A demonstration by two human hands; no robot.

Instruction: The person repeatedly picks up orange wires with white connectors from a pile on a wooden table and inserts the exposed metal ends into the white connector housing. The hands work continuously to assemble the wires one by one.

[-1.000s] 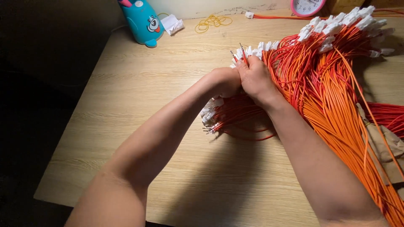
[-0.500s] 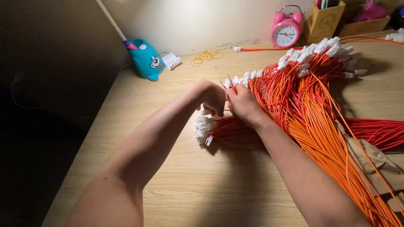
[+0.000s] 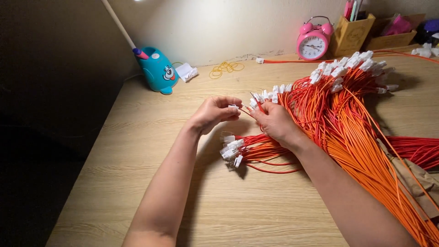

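Orange wires (image 3: pixel 352 137) w/ white plastic connectors (image 3: pixel 340 71) are lying in a big fanned bundle on the right half of the wooden desk (image 3: pixel 151 151). The strands are thin and glossy, running from the bottom right corner up toward the back, each one ending in a small white plug. A smaller bunch (image 3: pixel 256 153) is lying apart in the middle, its connectors (image 3: pixel 232 150) pointing left, just under the wrists.

Left hand (image 3: pixel 212 113) is hovering above the desk approx. in the centre, fingers curled narrow and pinching one white connector (image 3: pixel 233 106) at the tips. Right hand (image 3: pixel 274 121) is sitting just beside it, resting at the edge of the big bundle; its fingers are gripping a few wire ends w/ connectors (image 3: pixel 254 101) sticking up. I cannot tell if both hands are holding the same wire.

Room for moving: the left part of the desk is bare wood as far as its left edge, which is dropping into dark shadow. At the back, near the wall, are standing a teal cartoon-shaped holder (image 3: pixel 157 69), a crumpled white paper (image 3: pixel 186 72), yellow rubber bands (image 3: pixel 225 68), a pink alarm clock (image 3: pixel 313 42) and a cardboard pen box (image 3: pixel 351 33). Right side is crowded by wires up to the frame edge.
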